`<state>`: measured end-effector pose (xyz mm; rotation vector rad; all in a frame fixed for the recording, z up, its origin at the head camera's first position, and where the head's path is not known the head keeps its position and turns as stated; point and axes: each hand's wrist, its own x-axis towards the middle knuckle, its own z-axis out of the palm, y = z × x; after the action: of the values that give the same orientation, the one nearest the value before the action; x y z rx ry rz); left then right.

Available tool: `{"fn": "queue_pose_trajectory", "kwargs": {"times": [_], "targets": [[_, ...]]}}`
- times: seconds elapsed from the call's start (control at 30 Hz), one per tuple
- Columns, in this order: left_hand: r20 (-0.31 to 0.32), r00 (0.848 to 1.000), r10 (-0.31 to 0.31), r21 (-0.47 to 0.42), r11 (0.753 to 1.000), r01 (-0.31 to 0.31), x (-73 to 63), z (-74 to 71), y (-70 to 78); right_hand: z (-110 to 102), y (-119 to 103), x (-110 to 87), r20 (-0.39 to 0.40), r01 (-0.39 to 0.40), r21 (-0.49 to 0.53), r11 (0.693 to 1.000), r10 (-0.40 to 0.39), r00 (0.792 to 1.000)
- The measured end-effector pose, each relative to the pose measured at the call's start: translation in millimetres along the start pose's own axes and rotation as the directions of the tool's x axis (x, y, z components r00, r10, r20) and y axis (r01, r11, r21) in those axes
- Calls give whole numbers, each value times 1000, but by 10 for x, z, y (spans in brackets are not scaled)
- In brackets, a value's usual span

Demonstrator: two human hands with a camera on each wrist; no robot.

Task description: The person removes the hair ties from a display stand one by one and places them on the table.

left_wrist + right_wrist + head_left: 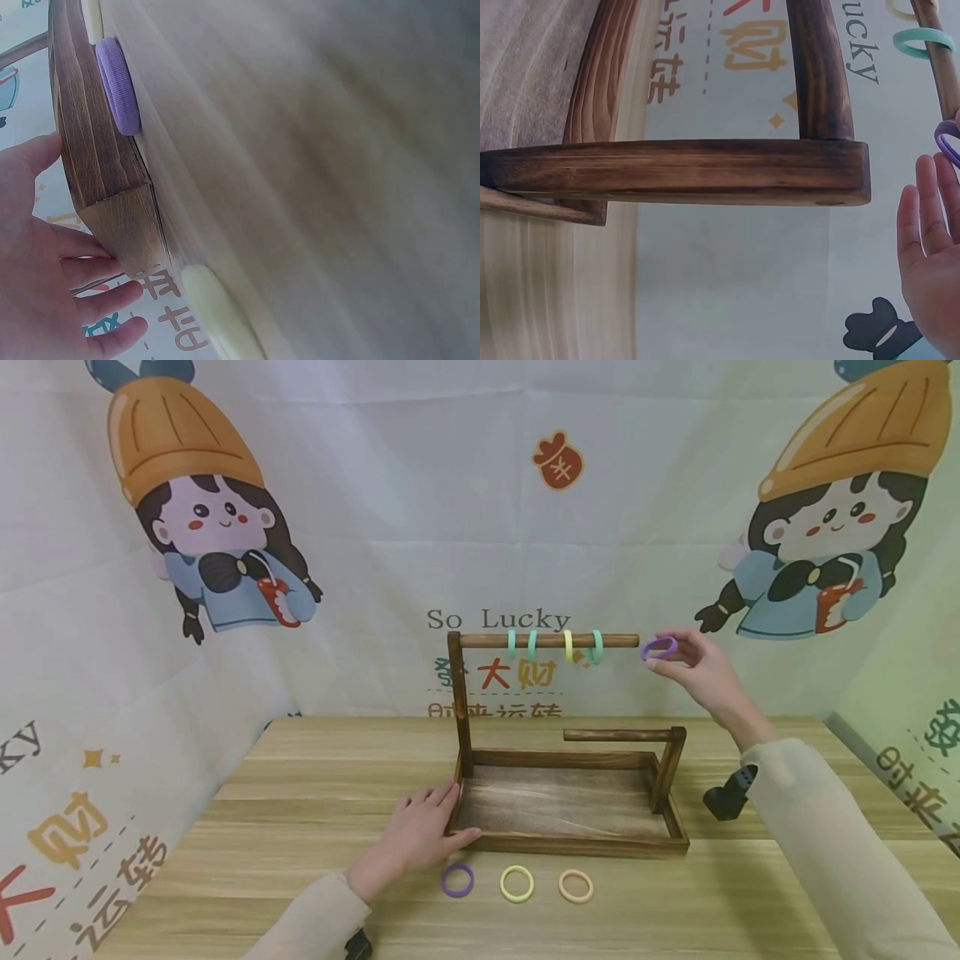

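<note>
Thumb and fingers of my right hand pinch a purple hair tie just off the free right end of the upper bar of a dark wooden rack. Several hair ties hang on that bar: a mint green one, another mint green one, a yellow one and a mint green one nearest the end. My left hand rests against the front left corner of the rack's tray base, fingers fairly straight.
In front of the tray, a purple hair tie, a pale yellow one and a peach one lie in a row on the wooden table. A lower bar juts left from the right post. Printed cloth surrounds the table.
</note>
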<state>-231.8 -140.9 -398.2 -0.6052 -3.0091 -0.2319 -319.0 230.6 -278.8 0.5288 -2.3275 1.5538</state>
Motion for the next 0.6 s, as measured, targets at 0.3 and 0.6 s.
{"fn": "queue_pose_trajectory", "kwargs": {"times": [0.3,0.6], "targets": [[7,1000,-2,0,1000,2,-5,-6,2,17,-12,-93,-15,31,177,984,-29,999],[6,1000,0,-8,1000,0,-5,-20,14,21,-27,-180,4,39,364,930,-43,999]]}}
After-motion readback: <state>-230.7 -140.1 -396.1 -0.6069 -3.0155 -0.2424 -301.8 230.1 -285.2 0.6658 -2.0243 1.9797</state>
